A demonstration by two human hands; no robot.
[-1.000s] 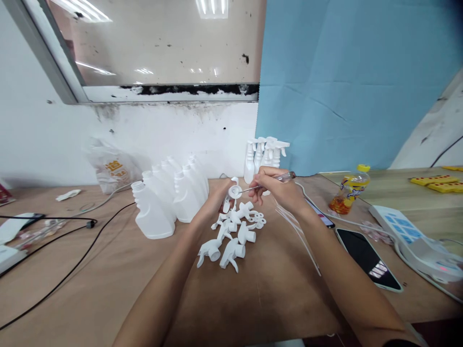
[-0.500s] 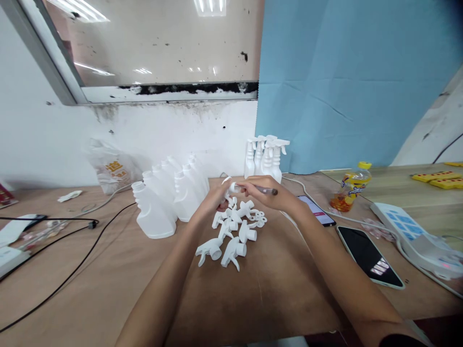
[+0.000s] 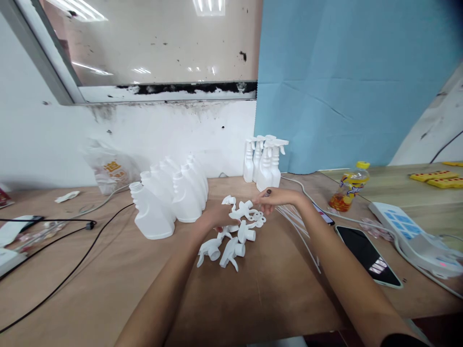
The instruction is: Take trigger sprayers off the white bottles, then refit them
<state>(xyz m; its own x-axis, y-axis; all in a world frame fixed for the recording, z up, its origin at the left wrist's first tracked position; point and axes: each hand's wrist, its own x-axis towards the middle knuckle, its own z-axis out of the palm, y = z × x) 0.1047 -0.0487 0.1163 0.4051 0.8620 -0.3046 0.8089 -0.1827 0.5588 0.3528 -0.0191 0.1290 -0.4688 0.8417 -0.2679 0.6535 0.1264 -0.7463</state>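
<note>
My left hand (image 3: 218, 216) is over the pile of white trigger spray heads (image 3: 247, 231), its back to me and its fingers mostly hidden. A spray head (image 3: 228, 199) shows just beyond it; whether my fingers hold that one I cannot tell. My right hand (image 3: 278, 196) is closed around a slim brown pen-like stick (image 3: 268, 193), only its dark end visible. Its fingertips are beside small white rings (image 3: 258, 220) at the pile's right edge. Thin white tubes (image 3: 298, 231) lie under my right forearm.
White bottles without heads (image 3: 154, 212) stand in rows at left. Several bottles with spray heads (image 3: 265, 168) stand by the wall. On the right are a phone (image 3: 369, 255), a second phone partly covered, a drink bottle (image 3: 349, 188) and a power strip (image 3: 408, 231). Cables cross both sides.
My hands were together above the pile with a white spray head between them. Now they are apart: the left is lower over the heads, the right lower beside the rings, still with the stick.
</note>
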